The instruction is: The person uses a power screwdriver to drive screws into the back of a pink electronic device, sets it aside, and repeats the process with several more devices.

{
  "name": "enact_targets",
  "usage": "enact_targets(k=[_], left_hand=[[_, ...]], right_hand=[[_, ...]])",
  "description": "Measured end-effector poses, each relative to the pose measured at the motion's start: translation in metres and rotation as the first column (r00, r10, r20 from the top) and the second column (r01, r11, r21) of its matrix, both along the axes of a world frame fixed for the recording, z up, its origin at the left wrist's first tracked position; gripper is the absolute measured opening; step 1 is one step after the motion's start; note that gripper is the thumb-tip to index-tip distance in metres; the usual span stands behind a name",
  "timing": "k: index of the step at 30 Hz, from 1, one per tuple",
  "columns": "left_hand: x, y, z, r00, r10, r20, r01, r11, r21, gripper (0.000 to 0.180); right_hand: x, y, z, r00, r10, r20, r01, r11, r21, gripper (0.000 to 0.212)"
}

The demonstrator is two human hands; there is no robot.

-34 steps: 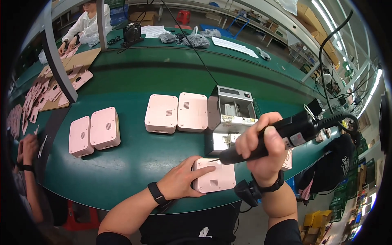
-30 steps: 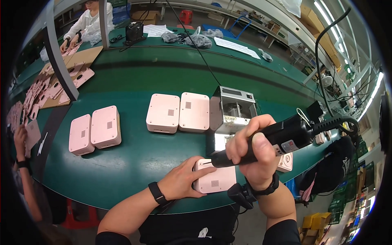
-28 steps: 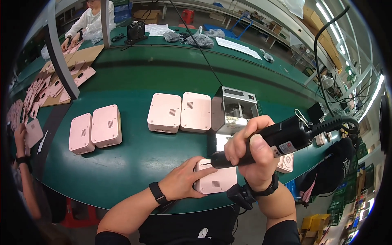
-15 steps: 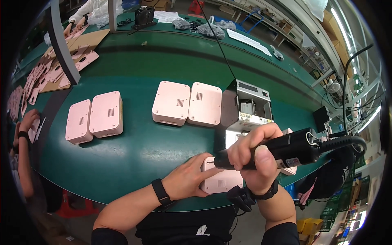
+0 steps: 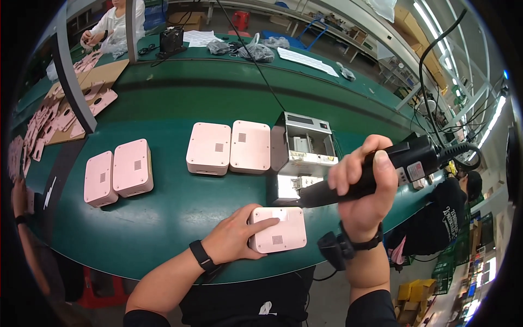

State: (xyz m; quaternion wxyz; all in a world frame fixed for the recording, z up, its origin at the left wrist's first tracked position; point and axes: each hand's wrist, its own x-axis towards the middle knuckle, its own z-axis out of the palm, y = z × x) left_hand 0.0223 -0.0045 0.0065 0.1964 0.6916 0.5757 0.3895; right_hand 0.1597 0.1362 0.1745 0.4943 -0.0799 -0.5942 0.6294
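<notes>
My left hand grips a pale pink plastic box near the table's front edge. Its index finger lies across the top face, which has a small slotted vent and screw holes at the corners. Wrapped in my right hand is a black corded electric screwdriver, held above and to the right of the box. The screwdriver's nose points left, in front of the lit lower part of a grey screw feeder; its bit cannot be made out.
A pair of pink boxes stands left of the feeder, another pair farther left. Flat pink panels lie piled on cardboard at the left. Co-workers sit at far left and right. The screwdriver cord hangs from above.
My right hand has lifted the screwdriver off the box's corner and moved it up and right. My left index finger now rests on the box's top. The view has shifted slightly.
</notes>
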Motion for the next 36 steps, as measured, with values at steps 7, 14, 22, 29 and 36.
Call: enact_targets(k=[7,14,22,29,36], left_hand=[[0.000,0.000,0.003,1.000,0.023,-0.022,-0.023,0.999,-0.024,0.078],[0.003,0.000,0.003,0.999,0.030,-0.034,-0.031,0.999,-0.026,0.079],[-0.001,0.003,0.003,1.000,0.031,0.005,-0.031,1.000,-0.004,0.080],[0.001,0.003,0.005,0.998,0.054,-0.030,-0.054,0.998,-0.031,0.080],[0.004,0.004,0.003,0.998,0.061,-0.026,-0.062,0.998,-0.032,0.083]], right_hand=[[0.016,0.037,-0.004,0.980,-0.187,0.071,0.179,0.979,0.099,0.020],[0.012,0.046,-0.015,0.970,-0.195,0.142,0.190,0.980,0.052,0.022],[0.050,0.015,-0.029,0.983,-0.074,0.167,0.089,0.992,-0.090,0.025],[0.080,-0.005,-0.035,0.990,0.006,0.138,-0.001,0.999,-0.037,0.031],[0.084,-0.009,-0.057,0.988,-0.031,0.152,0.036,0.999,-0.031,0.034]])
